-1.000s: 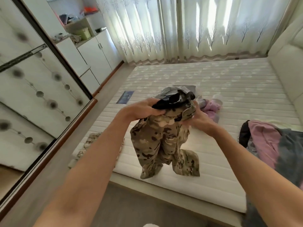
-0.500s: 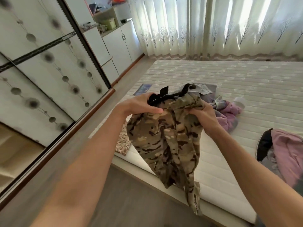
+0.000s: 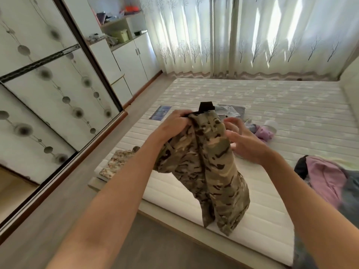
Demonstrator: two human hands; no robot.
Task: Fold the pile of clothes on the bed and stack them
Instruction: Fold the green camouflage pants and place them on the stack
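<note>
Now camouflage trousers [image 3: 206, 164] hang between hands.

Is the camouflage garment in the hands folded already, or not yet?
Not yet. The camouflage garment hangs loose and crumpled from the left hand, its lower end drooping over the mattress edge.

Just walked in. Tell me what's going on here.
A person stands at the edge of the bed, sorting laundry. The left hand grips the waistband of the camouflage trousers, which hang over the mattress edge. The right hand is beside them with fingers spread, not gripping. A folded camouflage piece lies at the bed's corner, and unfolded clothes wait on the right.
</note>
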